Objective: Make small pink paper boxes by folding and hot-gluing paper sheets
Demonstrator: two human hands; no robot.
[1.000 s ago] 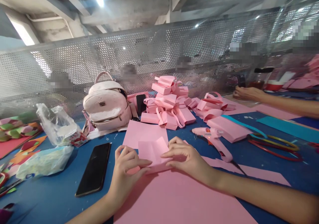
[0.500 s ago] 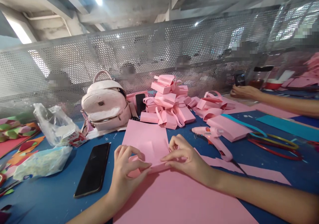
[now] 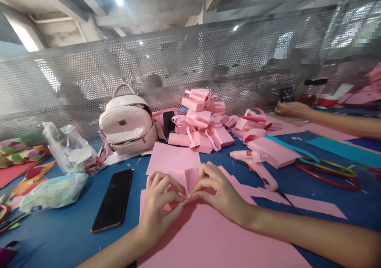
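Note:
My left hand (image 3: 160, 204) and my right hand (image 3: 218, 190) meet at the middle of the table, fingertips together, both pinching a small folded pink paper piece (image 3: 188, 179). The piece stands up between the fingers, its flaps pressed toward each other. Under my hands lies a large pink paper sheet (image 3: 220, 240). Another flat pink sheet (image 3: 172, 159) lies just beyond my fingers.
A black phone (image 3: 113, 199) lies left of my hands; a pink glue gun (image 3: 257, 168) lies to the right. Behind are a pink backpack (image 3: 127, 125), a pile of pink paper bags (image 3: 202, 123) and plastic bags (image 3: 64, 151). Another person's hand (image 3: 290, 109) rests far right.
My two hands have drawn closer together and the paper piece has gone from lying fairly flat to being folded up between my fingertips.

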